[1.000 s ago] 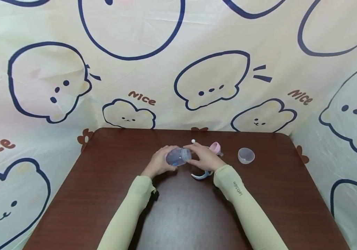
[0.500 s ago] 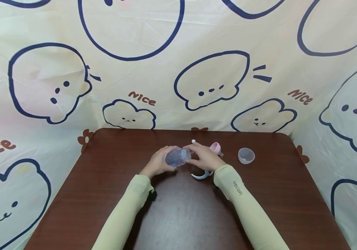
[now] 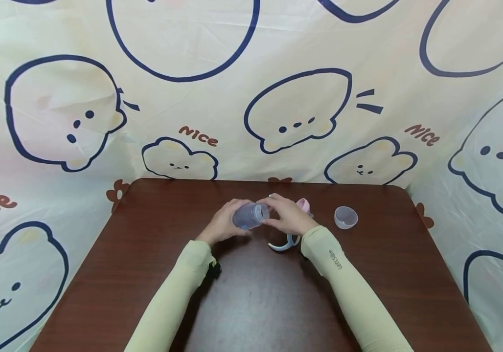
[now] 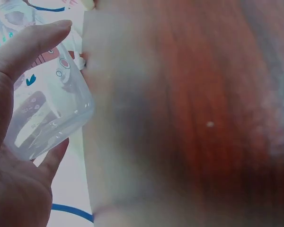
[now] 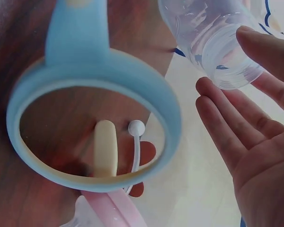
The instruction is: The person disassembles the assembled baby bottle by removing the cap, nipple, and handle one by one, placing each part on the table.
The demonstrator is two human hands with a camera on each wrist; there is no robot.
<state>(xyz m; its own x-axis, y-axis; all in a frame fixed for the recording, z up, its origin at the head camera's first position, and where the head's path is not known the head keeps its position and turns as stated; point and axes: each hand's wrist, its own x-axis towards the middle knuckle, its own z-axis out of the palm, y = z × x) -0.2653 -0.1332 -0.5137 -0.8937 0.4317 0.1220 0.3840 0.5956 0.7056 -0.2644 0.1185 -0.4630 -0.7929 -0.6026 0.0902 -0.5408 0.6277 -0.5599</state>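
A clear baby bottle (image 3: 247, 217) lies tilted on its side between the hands, its threaded mouth uncapped and facing right. My left hand (image 3: 222, 226) grips its body, thumb along the near side. At the mouth, my right hand (image 3: 290, 216) holds the neck lightly, thumb over the rim and fingers on the other side. In the right wrist view the light-blue handle ring (image 5: 80, 71) stands close below that hand. Beyond it are a pink collar (image 5: 114, 208) with a clear teat and a white straw with a ball end (image 5: 137, 128).
A clear domed cap (image 3: 346, 225) rests open side up to the right of the right hand. The brown table (image 3: 251, 303) meets a patterned cloth backdrop (image 3: 286, 54) at its back and sides.
Both hands and the bottle stay nearly in place. The bottle's mouth has turned slightly more toward the camera, and the head view has shifted a little.
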